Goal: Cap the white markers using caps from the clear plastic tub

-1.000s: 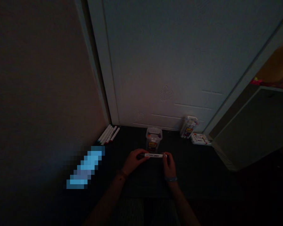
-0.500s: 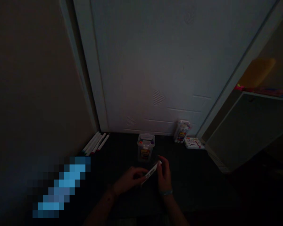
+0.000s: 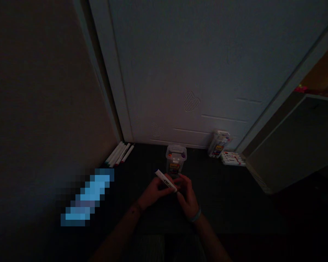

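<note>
Handling a single white marker (image 3: 164, 178) seems to be the step in hand. The marker is pinched between the thumb and fingers of the left hand (image 3: 155, 190), slanted above the dark tabletop (image 3: 224, 198), just on the near side of a clear plastic container (image 3: 176, 160). The right hand (image 3: 189, 199) is held half-curled at the marker's lower end; whether that end is touched by its fingertips cannot be told in the dim light. Loose markers (image 3: 119, 154) are laid well apart at the left, an upright marker case (image 3: 218, 144) at the right. For the next move, a steady left-hand pinch would seem to be called for.
</note>
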Tool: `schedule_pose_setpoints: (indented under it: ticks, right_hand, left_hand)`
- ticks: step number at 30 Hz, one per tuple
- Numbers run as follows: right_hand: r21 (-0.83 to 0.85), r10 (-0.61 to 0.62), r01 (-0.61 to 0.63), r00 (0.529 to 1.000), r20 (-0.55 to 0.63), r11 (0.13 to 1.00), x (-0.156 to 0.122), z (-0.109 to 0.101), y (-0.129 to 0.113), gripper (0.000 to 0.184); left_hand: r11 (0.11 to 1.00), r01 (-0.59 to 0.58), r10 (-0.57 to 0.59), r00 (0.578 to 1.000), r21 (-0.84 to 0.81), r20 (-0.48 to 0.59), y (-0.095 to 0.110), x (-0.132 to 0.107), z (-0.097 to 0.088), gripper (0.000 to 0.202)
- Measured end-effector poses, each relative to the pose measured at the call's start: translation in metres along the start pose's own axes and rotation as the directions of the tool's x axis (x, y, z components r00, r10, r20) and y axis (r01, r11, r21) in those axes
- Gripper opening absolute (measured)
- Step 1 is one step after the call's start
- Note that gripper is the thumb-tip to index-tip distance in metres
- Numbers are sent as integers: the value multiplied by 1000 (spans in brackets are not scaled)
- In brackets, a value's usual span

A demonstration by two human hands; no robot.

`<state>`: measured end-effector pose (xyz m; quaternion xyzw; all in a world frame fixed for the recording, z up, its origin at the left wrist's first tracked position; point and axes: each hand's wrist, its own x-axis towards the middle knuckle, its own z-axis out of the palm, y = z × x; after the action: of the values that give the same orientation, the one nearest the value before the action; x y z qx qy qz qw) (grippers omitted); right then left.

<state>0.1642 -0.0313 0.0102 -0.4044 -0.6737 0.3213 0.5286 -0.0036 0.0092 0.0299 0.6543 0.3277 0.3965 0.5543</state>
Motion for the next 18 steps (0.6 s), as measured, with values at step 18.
schedule_pose_setpoints:
  ticks: [18]
  right_hand:
    - [246,314,-248,906,-285,937,6,-13,8,19]
  left_hand:
    - [1000,-2,5,980,18,-200,-4,5,-10,26]
